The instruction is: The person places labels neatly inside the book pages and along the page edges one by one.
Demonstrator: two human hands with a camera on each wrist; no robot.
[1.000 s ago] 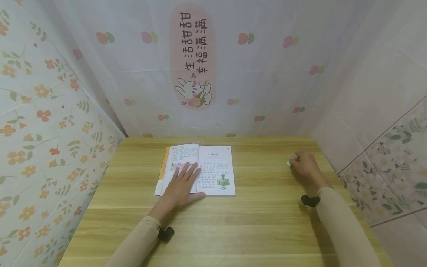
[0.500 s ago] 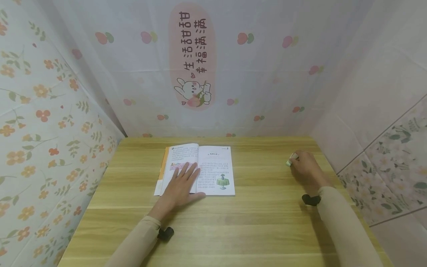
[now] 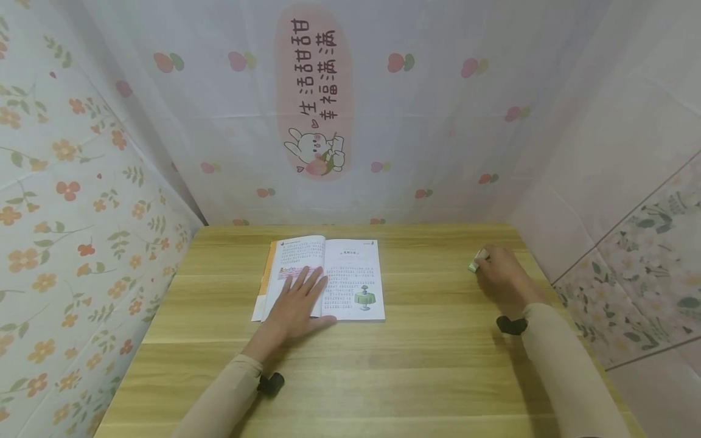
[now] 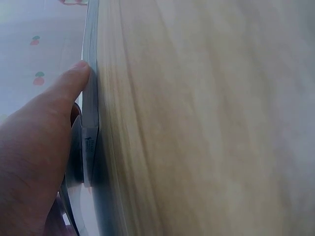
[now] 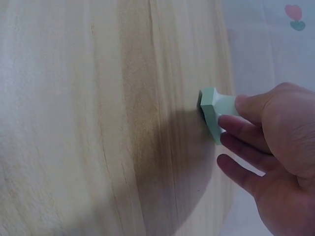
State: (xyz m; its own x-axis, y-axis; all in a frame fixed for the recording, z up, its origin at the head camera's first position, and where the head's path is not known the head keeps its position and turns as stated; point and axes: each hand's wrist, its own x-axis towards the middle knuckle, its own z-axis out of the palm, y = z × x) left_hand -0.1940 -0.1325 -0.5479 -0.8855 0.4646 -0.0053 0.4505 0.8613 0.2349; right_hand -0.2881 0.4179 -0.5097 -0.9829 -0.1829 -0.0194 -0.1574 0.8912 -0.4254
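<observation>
An open book lies on the left half of the table, with printed text and a green table picture on its right page. My left hand rests on it, fingers spread over the left page and the fold, thumb across the bottom edge. In the left wrist view the thumb reaches along the book's edge. Over at the right, my right hand pinches a small pale green block with a flared base between thumb and fingers. The base faces the tabletop, close to it; the remaining fingers are loosely bent.
The wooden table has its far edge against a white curtain printed with fruit. A floral curtain hangs on the left, a panelled wall covering on the right.
The green block shows slightly more past my right fingertips and is tilted a little differently. My left hand and the book stay in place; the head view shifts very slightly.
</observation>
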